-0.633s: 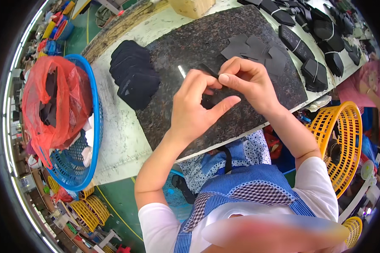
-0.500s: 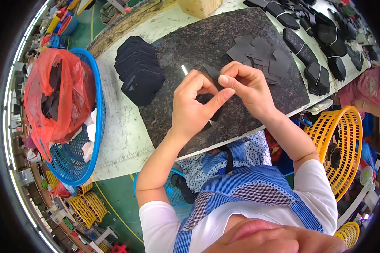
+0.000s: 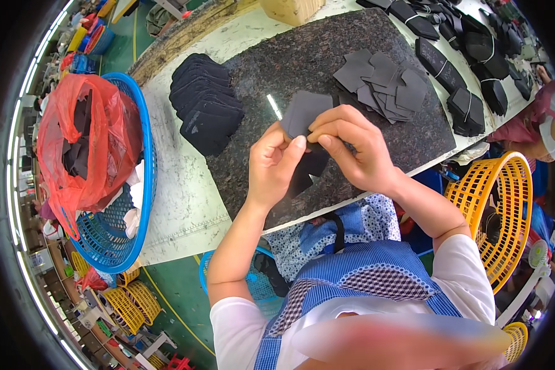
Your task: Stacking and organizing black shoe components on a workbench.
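Note:
Between both hands is a flat dark grey cut piece (image 3: pixel 305 110), raised above a speckled dark stone slab (image 3: pixel 256 74). My left hand (image 3: pixel 272 163) pinches its lower left edge between thumb and fingers. My right hand (image 3: pixel 354 148) is closed on its lower right corner, thumb against fingertips. Below the hands lies a black piece (image 3: pixel 314 163) on the slab, partly covered by my fingers. To the left, a fanned-out stack of black pieces (image 3: pixel 206 108) overlaps the slab's edge. Several loose dark grey pieces (image 3: pixel 382 83) lie heaped at the slab's right side.
At the left stands a blue plastic basket (image 3: pixel 147 185) with a red plastic bag (image 3: pixel 105 160) of dark scraps. Banded bundles of black pieces (image 3: pixel 465 111) line the table's far right. A yellow basket (image 3: pixel 515 203) is right of my arm; a wooden block (image 3: pixel 290 9) sits at the back.
The dark grey piece, mostly hidden by my fingers before, now stands up in view between my hands. My left hand has moved slightly lower, and my right hand has turned inward.

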`<state>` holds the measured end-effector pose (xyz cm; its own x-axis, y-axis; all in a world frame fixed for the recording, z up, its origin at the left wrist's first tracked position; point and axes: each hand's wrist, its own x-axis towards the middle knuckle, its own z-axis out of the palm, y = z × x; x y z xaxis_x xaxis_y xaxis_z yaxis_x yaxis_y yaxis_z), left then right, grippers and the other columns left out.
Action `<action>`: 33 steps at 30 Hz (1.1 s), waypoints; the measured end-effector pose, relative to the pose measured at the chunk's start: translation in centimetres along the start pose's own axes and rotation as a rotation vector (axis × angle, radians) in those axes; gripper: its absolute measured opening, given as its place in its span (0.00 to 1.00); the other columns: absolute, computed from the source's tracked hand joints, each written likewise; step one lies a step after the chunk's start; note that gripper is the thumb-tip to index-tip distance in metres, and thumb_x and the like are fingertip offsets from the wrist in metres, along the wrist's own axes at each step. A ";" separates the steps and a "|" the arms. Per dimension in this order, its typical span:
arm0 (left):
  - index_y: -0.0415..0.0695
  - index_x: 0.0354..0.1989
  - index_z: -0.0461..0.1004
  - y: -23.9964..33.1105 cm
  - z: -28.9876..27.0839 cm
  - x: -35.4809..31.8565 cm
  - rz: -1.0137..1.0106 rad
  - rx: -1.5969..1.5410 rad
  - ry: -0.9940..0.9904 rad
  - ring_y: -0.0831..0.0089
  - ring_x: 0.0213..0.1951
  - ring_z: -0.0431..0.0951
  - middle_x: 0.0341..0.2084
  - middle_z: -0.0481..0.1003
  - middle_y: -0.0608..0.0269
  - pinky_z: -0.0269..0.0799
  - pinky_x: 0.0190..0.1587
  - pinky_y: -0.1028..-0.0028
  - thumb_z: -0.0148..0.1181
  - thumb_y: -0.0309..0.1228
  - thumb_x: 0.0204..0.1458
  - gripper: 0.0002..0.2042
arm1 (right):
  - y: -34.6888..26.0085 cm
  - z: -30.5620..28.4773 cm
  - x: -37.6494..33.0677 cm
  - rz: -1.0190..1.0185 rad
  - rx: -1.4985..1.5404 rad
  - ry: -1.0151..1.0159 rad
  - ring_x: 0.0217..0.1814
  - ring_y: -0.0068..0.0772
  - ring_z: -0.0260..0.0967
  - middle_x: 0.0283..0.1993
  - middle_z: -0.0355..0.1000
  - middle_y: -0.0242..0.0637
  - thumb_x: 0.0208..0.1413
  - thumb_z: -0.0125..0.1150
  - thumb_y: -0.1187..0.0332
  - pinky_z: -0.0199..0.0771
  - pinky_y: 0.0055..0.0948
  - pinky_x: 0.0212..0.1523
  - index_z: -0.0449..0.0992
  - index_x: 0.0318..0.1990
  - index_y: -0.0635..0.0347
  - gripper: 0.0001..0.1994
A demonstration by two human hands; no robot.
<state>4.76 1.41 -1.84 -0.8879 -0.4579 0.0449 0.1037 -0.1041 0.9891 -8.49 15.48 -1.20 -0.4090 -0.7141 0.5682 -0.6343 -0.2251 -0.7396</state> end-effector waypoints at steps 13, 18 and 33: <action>0.38 0.40 0.76 0.6 -0.4 0.3 0.190 0.420 -0.186 0.70 0.36 0.78 0.34 0.76 0.60 0.72 0.40 0.72 0.58 0.30 0.63 0.07 | 0.0 -1.9 0.4 0.416 0.324 -0.132 0.43 0.24 0.75 0.44 0.78 0.37 0.58 0.68 0.73 0.75 0.24 0.45 0.80 0.44 0.67 0.09; 0.38 0.38 0.76 0.9 0.1 2.2 0.101 0.188 -0.137 0.78 0.36 0.75 0.34 0.77 0.65 0.69 0.41 0.76 0.55 0.28 0.63 0.07 | 2.5 -4.6 0.1 0.641 0.586 0.339 0.33 0.17 0.74 0.33 0.76 0.28 0.67 0.60 0.68 0.73 0.19 0.34 0.74 0.38 0.61 0.07; 0.36 0.52 0.73 2.4 3.3 -2.4 -0.135 0.359 -0.156 0.73 0.33 0.83 0.30 0.82 0.57 0.79 0.37 0.71 0.54 0.36 0.68 0.15 | -1.8 -3.8 -3.1 -0.147 -0.235 -0.061 0.37 0.41 0.73 0.35 0.75 0.35 0.40 0.80 0.70 0.75 0.36 0.38 0.80 0.38 0.59 0.16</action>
<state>5.63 5.17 0.85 -0.9429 -0.3194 -0.0948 -0.1565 0.1734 0.9723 -8.60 20.58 -0.28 -0.2651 -0.7255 0.6350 -0.8215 -0.1748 -0.5427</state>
